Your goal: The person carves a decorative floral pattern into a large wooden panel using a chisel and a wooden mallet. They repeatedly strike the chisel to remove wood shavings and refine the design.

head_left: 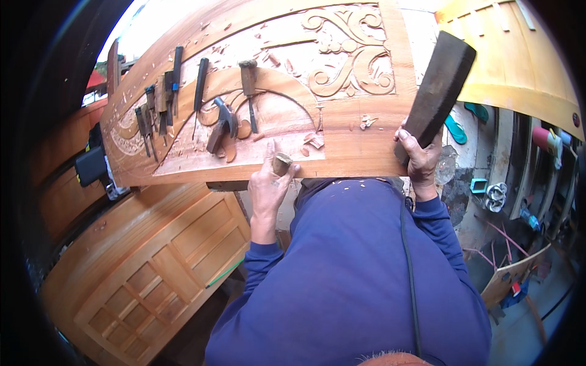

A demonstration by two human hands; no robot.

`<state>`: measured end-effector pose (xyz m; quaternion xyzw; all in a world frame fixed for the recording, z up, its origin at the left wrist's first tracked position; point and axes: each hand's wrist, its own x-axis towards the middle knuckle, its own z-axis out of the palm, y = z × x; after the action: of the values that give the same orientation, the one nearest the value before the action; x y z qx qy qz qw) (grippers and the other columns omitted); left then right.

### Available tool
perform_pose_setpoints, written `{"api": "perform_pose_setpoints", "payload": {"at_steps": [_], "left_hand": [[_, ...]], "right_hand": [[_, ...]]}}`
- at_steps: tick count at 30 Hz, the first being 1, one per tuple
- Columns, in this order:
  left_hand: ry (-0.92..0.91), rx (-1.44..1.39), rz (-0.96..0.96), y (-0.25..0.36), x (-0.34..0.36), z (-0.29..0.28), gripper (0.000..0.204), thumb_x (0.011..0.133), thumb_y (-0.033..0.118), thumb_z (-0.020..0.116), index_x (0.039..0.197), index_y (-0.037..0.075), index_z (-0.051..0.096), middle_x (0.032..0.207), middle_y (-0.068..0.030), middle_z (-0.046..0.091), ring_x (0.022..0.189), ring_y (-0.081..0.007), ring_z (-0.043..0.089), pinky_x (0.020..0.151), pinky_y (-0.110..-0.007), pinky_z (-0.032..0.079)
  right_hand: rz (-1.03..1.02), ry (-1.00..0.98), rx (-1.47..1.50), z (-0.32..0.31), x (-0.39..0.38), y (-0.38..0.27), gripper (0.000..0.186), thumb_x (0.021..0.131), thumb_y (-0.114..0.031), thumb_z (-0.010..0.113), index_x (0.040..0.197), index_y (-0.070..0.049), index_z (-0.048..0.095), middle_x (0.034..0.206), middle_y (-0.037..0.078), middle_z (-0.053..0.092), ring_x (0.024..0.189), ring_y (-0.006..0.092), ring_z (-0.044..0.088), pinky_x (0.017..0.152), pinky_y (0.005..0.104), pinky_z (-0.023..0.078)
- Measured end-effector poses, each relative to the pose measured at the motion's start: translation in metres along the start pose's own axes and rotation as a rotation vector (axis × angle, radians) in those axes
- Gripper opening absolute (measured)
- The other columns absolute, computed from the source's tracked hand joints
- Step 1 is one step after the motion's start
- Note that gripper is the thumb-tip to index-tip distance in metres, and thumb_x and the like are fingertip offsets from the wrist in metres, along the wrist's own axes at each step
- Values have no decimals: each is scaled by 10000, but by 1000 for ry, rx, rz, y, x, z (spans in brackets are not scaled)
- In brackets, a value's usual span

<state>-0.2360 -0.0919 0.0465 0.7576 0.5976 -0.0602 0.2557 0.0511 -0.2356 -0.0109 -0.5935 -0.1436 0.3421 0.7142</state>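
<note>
My right hand [421, 160] is wrapped round the lower end of a thick, dark wooden mallet [441, 82], a long block tilted up and to the right. At the near edge of a carved wooden panel [360, 137], my left hand [267, 188] grips a chisel [282, 163]. Its worn wooden handle end shows between thumb and fingers; the blade is hidden. Beyond this hand a claw hammer [229, 119] lies on the panel. Another chisel [248, 78] with a battered wooden handle lies past it. Scrolls in relief [351, 52] cover the panel's far part.
Several carving tools [160, 100] lie on the panel's left side. Wood shavings [314, 141] are scattered over it. A panelled door [201, 244] stands at lower left. On the right are a yellowish board [519, 67], green slippers [455, 129] and leaning planks [524, 161].
</note>
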Motion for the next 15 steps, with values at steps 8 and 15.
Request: {"api": "perform_pose_setpoints", "payload": {"at_steps": [8,15], "left_hand": [[-21,-176,19,-11,7,10,839,811,458,845,1510,131,515,833,-225,738,796,-411,739,707,-466,567],[20,-52,482,-7,22,-4,772,813,546,815,1320,0,612,754,-203,706,746,-401,731,690,-459,580]], "right_hand": [[-76,13,-27,7,3,-2,516,878,-36,711,1322,-14,449,998,125,637,813,202,670,741,361,575],[-130,77,-94,16,2,-4,414,899,-85,678,1268,-24,499,1010,111,628,825,197,673,724,351,578]]}}
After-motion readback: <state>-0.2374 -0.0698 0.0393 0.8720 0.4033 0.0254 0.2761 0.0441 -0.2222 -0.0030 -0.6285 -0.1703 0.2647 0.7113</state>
